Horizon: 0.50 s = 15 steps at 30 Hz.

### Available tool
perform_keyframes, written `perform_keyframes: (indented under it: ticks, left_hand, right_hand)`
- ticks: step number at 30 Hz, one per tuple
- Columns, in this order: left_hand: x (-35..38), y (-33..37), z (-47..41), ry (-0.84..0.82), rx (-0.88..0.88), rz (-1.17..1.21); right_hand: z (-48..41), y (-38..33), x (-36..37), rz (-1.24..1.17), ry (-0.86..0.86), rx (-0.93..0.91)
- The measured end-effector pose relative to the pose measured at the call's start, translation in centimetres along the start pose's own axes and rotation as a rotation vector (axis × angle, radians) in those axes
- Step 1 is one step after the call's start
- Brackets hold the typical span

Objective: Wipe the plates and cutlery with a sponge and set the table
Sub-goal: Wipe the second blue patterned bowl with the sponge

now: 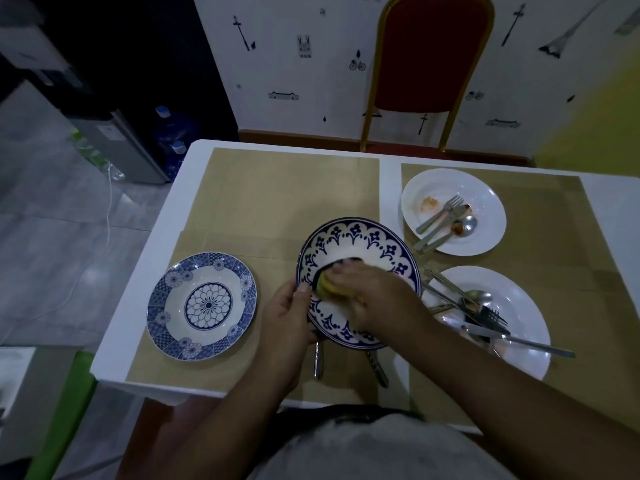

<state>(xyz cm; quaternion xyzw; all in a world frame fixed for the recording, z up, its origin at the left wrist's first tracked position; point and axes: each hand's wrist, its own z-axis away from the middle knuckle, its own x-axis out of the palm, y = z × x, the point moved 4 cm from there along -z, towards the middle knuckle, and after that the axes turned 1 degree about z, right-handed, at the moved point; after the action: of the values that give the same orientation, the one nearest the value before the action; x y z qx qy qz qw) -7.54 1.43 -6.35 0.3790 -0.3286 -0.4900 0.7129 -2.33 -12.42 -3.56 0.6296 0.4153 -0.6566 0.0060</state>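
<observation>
**Q:** Where are the hands, and what do they hold?

**A:** The left hand [287,317] grips the left rim of a blue-and-white patterned plate [356,242] at the near middle of the white table [152,289]. The right hand [370,294] curls round a yellow sponge [325,285] and presses it onto the plate's centre.

**Q:** What else is on the table?

**A:** A blue floral plate [202,304] lies flat on a tan placemat [287,188], just left of the held plate. Two cutlery handles [318,362] stick out from under the held plate's near edge. On the right are two white plates. The far white plate [485,188] holds a fork, a spoon and food smears. The near white plate [526,306] carries a pile of cutlery. A red chair [429,64] stands across the table.
</observation>
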Motion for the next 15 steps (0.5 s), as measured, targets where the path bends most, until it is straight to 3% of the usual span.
perform_keyframes:
  ticks: [2, 5, 8, 11, 15]
  left_hand:
    - [-0.1, 0.2, -0.5, 0.031, -0.005, 0.013]
    - [-0.4, 0.3, -0.9, 0.075, -0.017, 0.033]
    - [-0.7, 0.5, -1.3, 0.131, -0.033, 0.067]
    - [-1.3, 1.1, -2.0, 0.184, -0.044, 0.092]
    - [-3.4, 2.4, -4.1, 0.213, -0.059, 0.11]
  right_hand:
    - [0.8, -1.3, 0.8, -0.009, -0.116, -0.164]
    - [1.3, -0.2, 0.4, -0.034, -0.176, -0.212]
    - [0.8, 2.5, -0.3, -0.022, -0.328, 0.005]
    - [-0.9, 5.2, -0.1, 0.194, -0.494, 0.163]
    - [-4.8, 5.0, 0.6, 0.154, -0.351, 0.209]
